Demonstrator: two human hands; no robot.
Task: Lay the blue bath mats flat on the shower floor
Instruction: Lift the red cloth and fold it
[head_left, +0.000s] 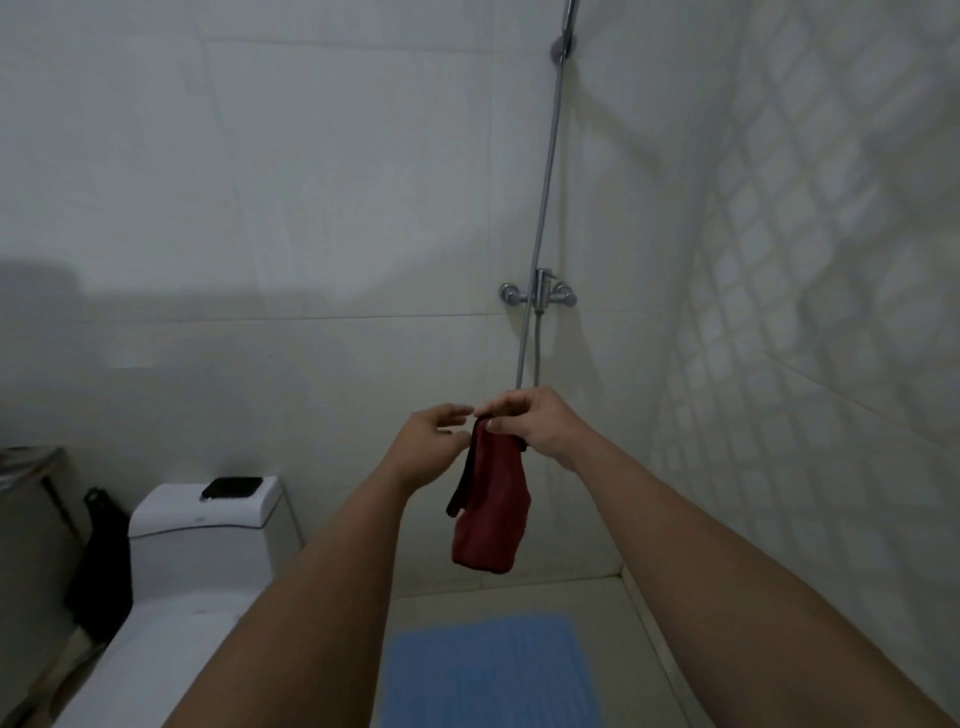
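A blue bath mat lies flat on the shower floor between my forearms, its near end cut off by the frame's bottom edge. Both arms are raised in front of the wall. My right hand pinches the top of a dark red cloth pouch with a black strap, which hangs down over the floor. My left hand is just left of the pouch's top, fingers loosely spread toward it, holding nothing that I can see.
A white toilet stands at the lower left with a black object on its tank lid. A black bag and a grey bin sit left of it. The shower mixer and hose are on the back wall.
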